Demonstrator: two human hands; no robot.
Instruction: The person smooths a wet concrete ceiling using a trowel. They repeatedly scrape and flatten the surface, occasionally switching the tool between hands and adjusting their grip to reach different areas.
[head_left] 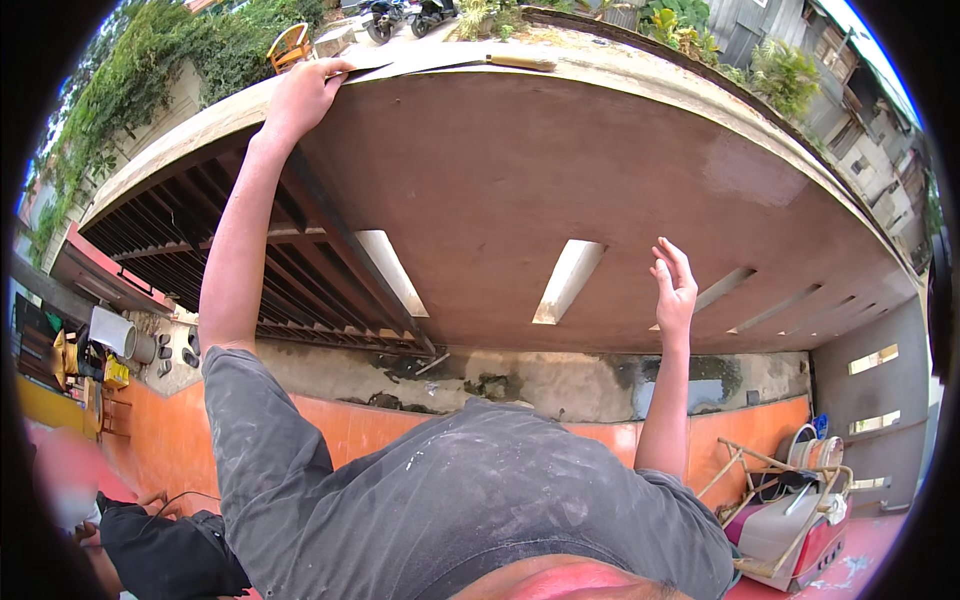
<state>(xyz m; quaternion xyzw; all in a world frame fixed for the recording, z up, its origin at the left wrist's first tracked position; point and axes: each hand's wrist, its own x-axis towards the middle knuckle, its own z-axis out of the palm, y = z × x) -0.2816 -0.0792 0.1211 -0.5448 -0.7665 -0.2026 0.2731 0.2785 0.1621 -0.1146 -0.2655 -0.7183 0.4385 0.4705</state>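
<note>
Two risks: my left hand (pixel 305 95), fingers curled over the top ledge (pixel 640 75), pins a thin dark sheet (pixel 372 68). A tug could knock the wooden-handled tool (pixel 520 62) off that narrow edge. My right hand (pixel 675 285) hangs open, fingers spread (contact unclear), before the bare brown panel (pixel 520 190).

Outdoor yard of a house under building or repair work, beside a street. Shown by a large brown slotted gate panel (pixel 560 190) set against a concrete wall top (pixel 640 62), a dark metal-bar gate section (pixel 250 270), orange-painted boundary wall (pixel 340 425) with bare stained cement above, parked motorcycles (pixel 405 14), neighbouring houses (pixel 850 80), creeper-covered wall (pixel 120 90), and stacked clutter with a bamboo frame (pixel 780 490).
</note>
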